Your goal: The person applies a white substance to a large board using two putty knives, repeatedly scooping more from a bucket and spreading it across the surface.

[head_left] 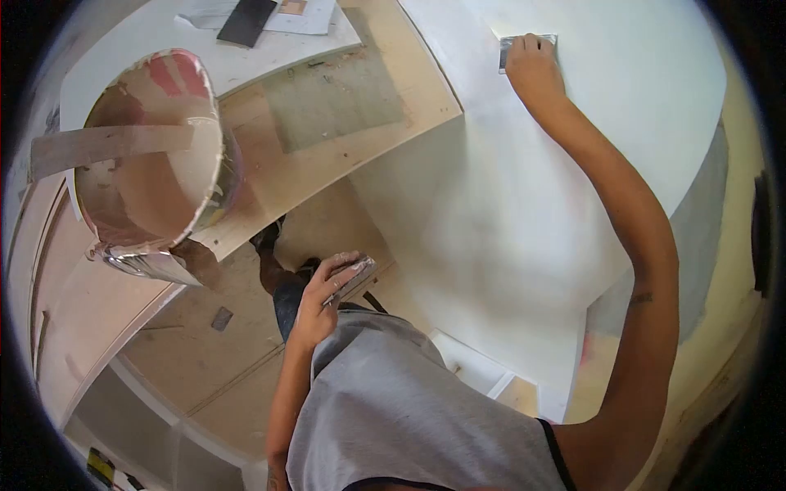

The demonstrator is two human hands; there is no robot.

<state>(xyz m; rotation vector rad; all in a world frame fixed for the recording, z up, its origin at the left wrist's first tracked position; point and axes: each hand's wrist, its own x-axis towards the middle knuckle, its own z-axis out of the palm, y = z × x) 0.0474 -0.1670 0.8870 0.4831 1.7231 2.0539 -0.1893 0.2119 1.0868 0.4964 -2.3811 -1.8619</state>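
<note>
Reaching up to the right, my right hand [534, 67] grips a flat, grey rectangular scraper [505, 56] against the large white panel [508, 188]. Its fingers curl over the scraper's upper edge. Near my waist, my left hand [321, 301] is closed around a second flat scraper [358, 277], smeared with pale paste. White smudges mark those fingers. The panel shows faint greyish patches in the middle.
A paste-stained bucket [217, 176] with a flat stick [90, 151] across it stands on the left bench. Behind it lie a dark phone-like slab [247, 20], papers [307, 18] and a greyish sheet [336, 102]. A small grey piece [221, 318] lies on the floor.
</note>
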